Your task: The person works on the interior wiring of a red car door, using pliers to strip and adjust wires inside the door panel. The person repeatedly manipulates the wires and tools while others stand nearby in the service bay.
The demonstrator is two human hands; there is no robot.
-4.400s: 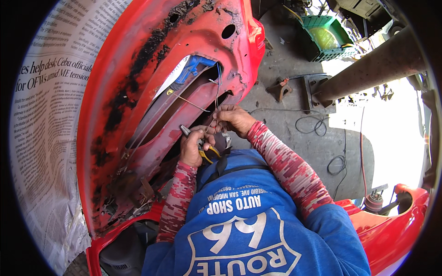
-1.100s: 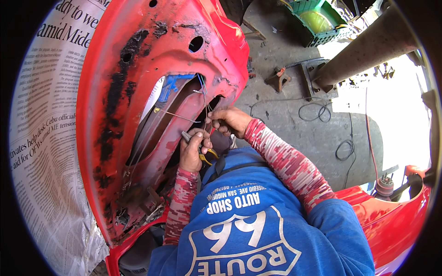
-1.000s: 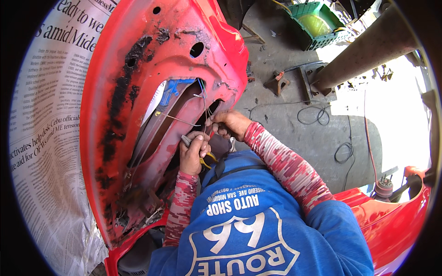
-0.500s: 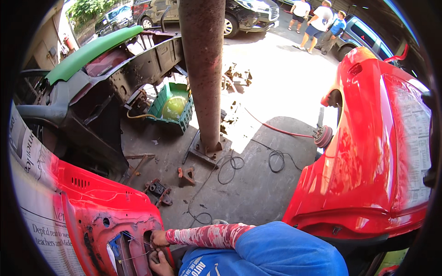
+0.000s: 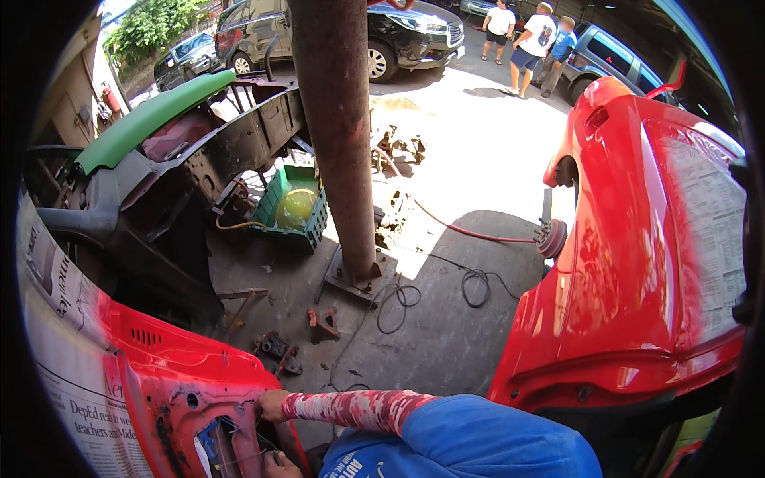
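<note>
A red door shell (image 5: 239,373) with cut-out openings stands at the lower left. My right hand (image 5: 273,405), at the end of a red-and-white patterned sleeve (image 5: 351,407), rests at the door's inner panel, its fingertips mostly hidden at an opening. Below it, my left hand (image 5: 280,465) is closed beside the large opening, partly cut off by the lower edge. A thin wire-like line (image 5: 243,457) runs across that opening toward the left hand; whether the fingers grip it is unclear. Newspaper (image 5: 84,398) covers the door's outer part.
A red car body (image 5: 613,263) stands at right. A steel post (image 5: 339,159) rises ahead. Beyond it are a stripped body with a green fender (image 5: 151,119) and a green crate (image 5: 315,227). A hose (image 5: 470,233), cables (image 5: 478,291) and jack stands (image 5: 323,325) lie about. People (image 5: 530,48) stand far off.
My right hand has shifted up along the panel, away from the left hand. The left hand has dropped toward the lower edge. The whole view has shifted slightly.
</note>
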